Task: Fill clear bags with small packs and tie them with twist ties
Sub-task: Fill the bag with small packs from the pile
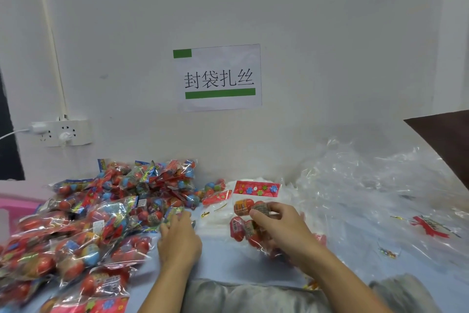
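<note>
A clear bag with a red flowered header lies in the middle of the table, with several red small packs inside. My right hand sits over its lower part and pinches one small pack between thumb and fingers. My left hand reaches to the edge of a big heap of small packs on the left, its fingertips on a pack there; whether it grips it is blurred. Twist ties are not clearly visible.
A pile of empty clear bags fills the right side. A red-printed bag lies at the far right. A pink bin stands at the left edge. A power strip and paper sign hang on the wall.
</note>
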Demonstrator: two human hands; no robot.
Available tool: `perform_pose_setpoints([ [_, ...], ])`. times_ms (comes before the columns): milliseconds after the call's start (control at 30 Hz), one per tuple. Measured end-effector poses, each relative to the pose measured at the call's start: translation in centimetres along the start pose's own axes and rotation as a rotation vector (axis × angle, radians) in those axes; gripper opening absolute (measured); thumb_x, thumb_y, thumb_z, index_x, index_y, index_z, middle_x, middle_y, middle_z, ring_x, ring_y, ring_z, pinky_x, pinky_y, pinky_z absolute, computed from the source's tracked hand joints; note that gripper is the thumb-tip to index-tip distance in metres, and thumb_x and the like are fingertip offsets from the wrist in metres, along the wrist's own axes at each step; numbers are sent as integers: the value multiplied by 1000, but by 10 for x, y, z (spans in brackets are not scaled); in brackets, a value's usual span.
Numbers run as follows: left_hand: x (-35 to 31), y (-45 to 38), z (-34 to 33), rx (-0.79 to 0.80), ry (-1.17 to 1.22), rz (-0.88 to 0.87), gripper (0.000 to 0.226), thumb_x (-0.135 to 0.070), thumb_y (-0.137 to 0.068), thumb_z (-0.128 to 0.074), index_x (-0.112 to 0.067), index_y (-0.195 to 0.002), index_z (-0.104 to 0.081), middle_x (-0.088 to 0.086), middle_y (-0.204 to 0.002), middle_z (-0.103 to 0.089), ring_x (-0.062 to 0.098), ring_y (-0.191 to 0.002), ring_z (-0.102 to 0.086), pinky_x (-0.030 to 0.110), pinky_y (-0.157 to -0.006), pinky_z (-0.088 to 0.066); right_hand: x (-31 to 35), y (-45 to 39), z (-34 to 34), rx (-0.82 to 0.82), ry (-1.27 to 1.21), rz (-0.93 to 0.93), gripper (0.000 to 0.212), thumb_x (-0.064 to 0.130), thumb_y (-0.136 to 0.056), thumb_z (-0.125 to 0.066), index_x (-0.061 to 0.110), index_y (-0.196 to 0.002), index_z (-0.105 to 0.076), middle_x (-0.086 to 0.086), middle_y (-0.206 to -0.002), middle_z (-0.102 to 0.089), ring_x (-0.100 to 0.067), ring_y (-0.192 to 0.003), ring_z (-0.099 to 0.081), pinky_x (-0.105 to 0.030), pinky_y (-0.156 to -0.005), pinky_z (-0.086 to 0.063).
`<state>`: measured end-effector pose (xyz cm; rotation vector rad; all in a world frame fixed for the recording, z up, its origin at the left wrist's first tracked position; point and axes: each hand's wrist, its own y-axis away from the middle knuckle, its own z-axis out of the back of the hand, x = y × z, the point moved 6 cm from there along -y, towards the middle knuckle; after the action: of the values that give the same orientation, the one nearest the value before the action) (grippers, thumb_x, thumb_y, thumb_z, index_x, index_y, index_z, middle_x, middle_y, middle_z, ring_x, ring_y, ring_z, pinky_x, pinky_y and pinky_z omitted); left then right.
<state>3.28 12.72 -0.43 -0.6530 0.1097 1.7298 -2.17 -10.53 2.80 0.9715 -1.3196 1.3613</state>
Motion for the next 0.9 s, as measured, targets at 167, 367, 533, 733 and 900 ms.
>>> perform_pose_setpoints([
  [167, 1, 5, 3, -37, -66, 30, 33, -15, -97, -53, -21, -130, -49, 10, -138, -33, 29, -127, -31, 36, -94, -45, -2, 1, -1, 12, 23, -3, 10, 36, -90, -72, 29, -97, -71, 19, -77, -75, 3, -75, -73, -10, -53, -50],
  [367, -4, 7, 34, -333, 334, 89, 35, -32, -105, -39, -9, -128, -52, 16, -127, -52, 32, -113, -51, 42, -82, -45, -5, -2, -1, -7, -33, -8, 10, 30, -90, -74, 27, -98, -70, 12, -79, -77, -8, -74, -75, -22, -58, -58],
  [533, -17, 8, 30, -232, 1297, 317, 24, -15, -103, -36, -9, -110, -58, 9, -92, -61, 23, -77, -56, 35, -67, -47, -9, -7, 1, -56, -90, 3, 17, 25, -91, -72, 27, -105, -64, 3, -86, -78, -20, -82, -76, -42, -75, -64],
  [733, -61, 34, 16, 185, 1862, 404, 18, -24, -98, -44, -15, -92, -59, 9, -81, -64, 19, -67, -54, 29, -57, -44, -14, -11, 4, -162, -284, -53, 24, 21, -92, -70, 23, -113, -59, -13, -98, -76, -33, -88, -75, -39, -61, -56],
  [900, -88, 48, 3, 240, 1529, 212, 29, -35, -100, -54, -12, -114, -63, 10, -98, -71, 16, -72, -63, 28, -61, -45, -5, -5, -19, 71, -434, -60, 18, 12, -100, -57, 21, -116, -56, -14, -94, -78, -28, -82, -76, -38, -73, -61],
])
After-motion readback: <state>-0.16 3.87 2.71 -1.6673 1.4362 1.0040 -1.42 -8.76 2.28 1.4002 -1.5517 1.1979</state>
